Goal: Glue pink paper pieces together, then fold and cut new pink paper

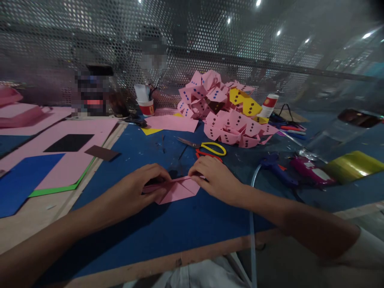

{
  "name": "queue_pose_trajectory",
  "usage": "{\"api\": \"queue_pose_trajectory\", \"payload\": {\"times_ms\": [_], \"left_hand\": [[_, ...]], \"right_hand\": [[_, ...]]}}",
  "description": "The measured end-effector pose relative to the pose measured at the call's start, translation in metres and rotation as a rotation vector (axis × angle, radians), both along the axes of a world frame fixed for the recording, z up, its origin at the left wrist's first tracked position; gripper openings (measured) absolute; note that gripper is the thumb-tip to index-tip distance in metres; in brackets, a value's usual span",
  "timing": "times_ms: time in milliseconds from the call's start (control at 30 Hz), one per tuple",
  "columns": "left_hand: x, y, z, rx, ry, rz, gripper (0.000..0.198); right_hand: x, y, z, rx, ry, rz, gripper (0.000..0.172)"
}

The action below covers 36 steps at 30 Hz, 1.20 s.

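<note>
Both hands grip a folded piece of pink paper (180, 190) just above the blue table surface. My left hand (144, 186) pinches its left end, thumb in front and fingers curled behind. At the paper's upper right edge, my right hand (214, 178) holds it between thumb and fingertips. Creases run across the paper, and its left end is partly hidden by the left fingers. Just beyond my right hand lie open scissors (213, 149) with one yellow and one red handle loop; the red loop is partly covered by that hand.
Folded pink pieces with dark diamond marks (234, 128) are heaped at the back. On the right lie a blue glue gun (277, 170), a magenta tool (312, 170) and yellow film (355, 166). Pink sheets (81, 134) and a blue sheet (30, 180) lie left. A paper cup (146, 108) holds tools.
</note>
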<state>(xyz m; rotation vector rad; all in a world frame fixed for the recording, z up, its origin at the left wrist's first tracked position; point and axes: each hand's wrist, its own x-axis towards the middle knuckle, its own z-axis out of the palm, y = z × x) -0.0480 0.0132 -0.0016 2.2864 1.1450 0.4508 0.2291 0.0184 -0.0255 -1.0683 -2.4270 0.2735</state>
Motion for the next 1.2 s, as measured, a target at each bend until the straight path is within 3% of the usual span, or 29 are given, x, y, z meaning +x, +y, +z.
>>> {"api": "queue_pose_trajectory", "payload": {"times_ms": [333,533,700,1200], "left_hand": [[0.006,0.000,-0.004,-0.001,-0.064,0.068,0.029],[0.003,0.003,-0.008,-0.050,-0.127,0.125,0.023],[0.004,0.003,-0.004,-0.064,-0.178,0.179,0.030],[-0.006,0.009,-0.004,-0.055,-0.080,0.249,0.035]], "right_hand": [[-0.003,-0.004,0.008,-0.121,0.150,0.008,0.012],[-0.001,-0.007,0.011,-0.083,0.079,-0.006,0.008],[0.000,-0.006,0.012,-0.075,0.004,-0.069,0.008],[0.007,0.003,0.022,0.000,0.146,-0.114,0.006]]}}
